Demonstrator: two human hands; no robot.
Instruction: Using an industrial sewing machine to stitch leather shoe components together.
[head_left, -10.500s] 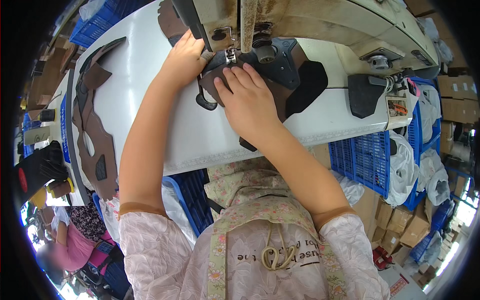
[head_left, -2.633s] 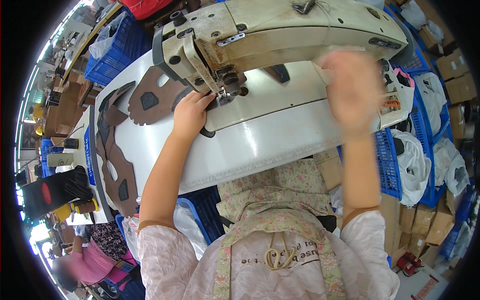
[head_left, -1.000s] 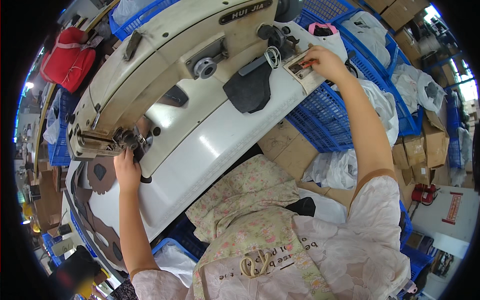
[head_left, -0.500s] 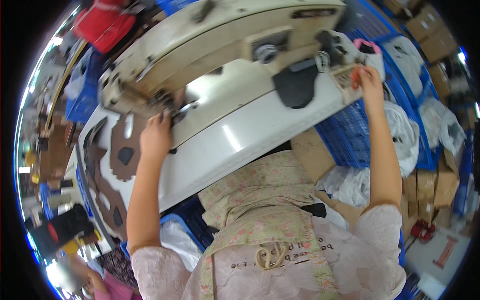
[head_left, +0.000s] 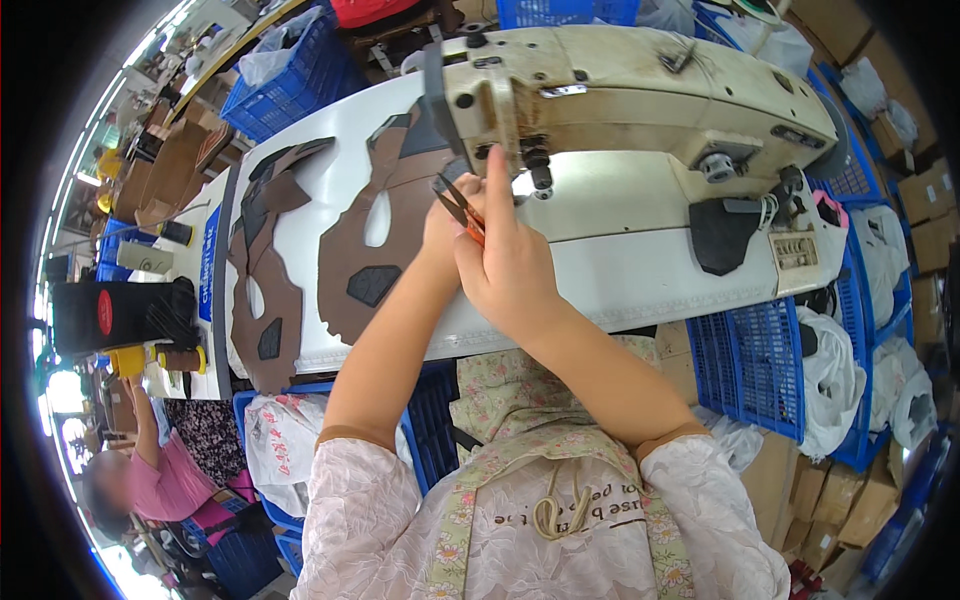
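My right hand [head_left: 512, 265] grips a pair of orange-handled thread snips [head_left: 461, 212], its dark blades pointing up and left. The index finger of that hand is stretched toward the needle area of a cream sewing machine [head_left: 610, 115]. My left hand [head_left: 440, 235] is crossed close behind it, over the edge of a flat brown cut piece [head_left: 345, 250] with dark patches and an oval hole. The left fingers are mostly hidden behind the right hand. Farther left on the white machine table [head_left: 620, 270] lies another brown piece [head_left: 288, 315] of similar shape.
A black flat piece [head_left: 722, 238] lies under the machine's right end, beside a small compartment tray [head_left: 795, 250]. Blue crates [head_left: 750, 365] with white bags stand at the right. Thread spools [head_left: 180, 360] sit at the left, near a co-worker in pink [head_left: 175, 480].
My right hand has come from the small tray at the right to the needle area with the snips. My view has turned left, and the brown piece shows more fully beside the machine.
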